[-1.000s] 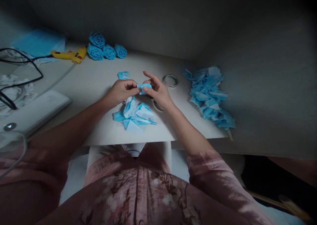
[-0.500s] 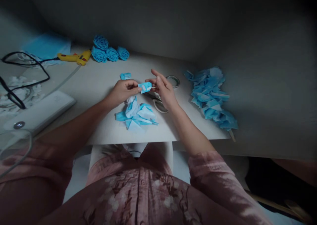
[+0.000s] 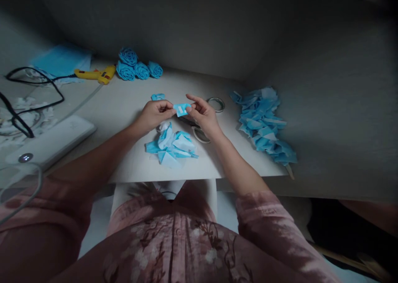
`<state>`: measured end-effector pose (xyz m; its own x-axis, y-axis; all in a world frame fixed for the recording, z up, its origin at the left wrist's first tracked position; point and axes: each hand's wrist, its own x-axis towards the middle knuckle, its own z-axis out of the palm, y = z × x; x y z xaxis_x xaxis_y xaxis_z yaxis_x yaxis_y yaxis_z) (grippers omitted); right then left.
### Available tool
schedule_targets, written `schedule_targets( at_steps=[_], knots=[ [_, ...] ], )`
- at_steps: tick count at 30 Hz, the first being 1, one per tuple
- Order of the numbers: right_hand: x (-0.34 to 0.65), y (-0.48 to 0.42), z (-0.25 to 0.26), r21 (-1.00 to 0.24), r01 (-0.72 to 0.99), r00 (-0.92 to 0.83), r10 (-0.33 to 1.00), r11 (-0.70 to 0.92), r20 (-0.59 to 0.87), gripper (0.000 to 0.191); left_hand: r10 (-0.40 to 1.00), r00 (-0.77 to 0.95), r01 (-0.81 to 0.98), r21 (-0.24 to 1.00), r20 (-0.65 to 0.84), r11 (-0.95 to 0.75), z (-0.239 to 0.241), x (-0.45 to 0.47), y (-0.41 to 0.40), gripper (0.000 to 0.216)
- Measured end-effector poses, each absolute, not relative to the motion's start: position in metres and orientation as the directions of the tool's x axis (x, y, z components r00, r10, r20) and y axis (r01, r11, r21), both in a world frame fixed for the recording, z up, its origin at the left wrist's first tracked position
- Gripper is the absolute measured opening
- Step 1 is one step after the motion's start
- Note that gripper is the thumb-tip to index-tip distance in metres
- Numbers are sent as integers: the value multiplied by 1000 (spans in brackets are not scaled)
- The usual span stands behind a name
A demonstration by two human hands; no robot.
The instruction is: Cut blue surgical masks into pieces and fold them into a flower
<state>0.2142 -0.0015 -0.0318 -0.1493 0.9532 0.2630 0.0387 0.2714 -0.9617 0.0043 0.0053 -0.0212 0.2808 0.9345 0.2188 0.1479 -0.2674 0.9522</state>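
A small blue piece with a white strip on it [image 3: 182, 108] is held above the desk between both hands. My left hand [image 3: 154, 113] pinches its left edge with curled fingers. My right hand [image 3: 202, 113] pinches its right edge between thumb and fingertips. Under the hands lies a heap of blue and white cut pieces [image 3: 171, 144]. Scissors [image 3: 197, 131] lie partly hidden beneath my right hand. A single small blue scrap [image 3: 158, 96] rests just beyond my left hand.
A tape roll [image 3: 216, 104] lies right of the hands. A large pile of blue pieces [image 3: 264, 123] sits at the right. Three blue fabric roses [image 3: 137, 67] and a yellow glue gun [image 3: 95, 74] stand at the back. A white device [image 3: 49, 140] and black cables [image 3: 27, 104] fill the left.
My right hand's fingers, spread half a second ago, have closed back onto the piece's right edge. The white strip now shows on the piece. The view shifted slightly.
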Motion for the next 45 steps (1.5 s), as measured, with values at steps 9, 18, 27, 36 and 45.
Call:
schedule_targets(
  at_steps=[9, 18, 27, 36, 45],
  knots=[
    [225, 10, -39, -973, -6, -55, 971, 232, 232, 70, 936, -12, 65, 934, 352, -351, -14, -16, 32, 14],
    [229, 13, -39, -975, -90, -2, 979, 204, 206, 58, 913, -326, 166, 966, 245, -200, -35, -49, 71, 14],
    [228, 12, -42, -975, 6, -5, 975, 222, 222, 58, 956, -255, 39, 990, 144, -138, -32, -43, 59, 8],
    [204, 26, -21, -937, 92, -209, 926, 337, 313, 63, 970, 94, -64, 974, 224, -219, -11, -10, 20, 14],
    [204, 49, -13, -975, 22, -122, 969, 220, 216, 48, 984, -91, -163, 973, 153, -167, -13, -23, 36, 8]
  ],
)
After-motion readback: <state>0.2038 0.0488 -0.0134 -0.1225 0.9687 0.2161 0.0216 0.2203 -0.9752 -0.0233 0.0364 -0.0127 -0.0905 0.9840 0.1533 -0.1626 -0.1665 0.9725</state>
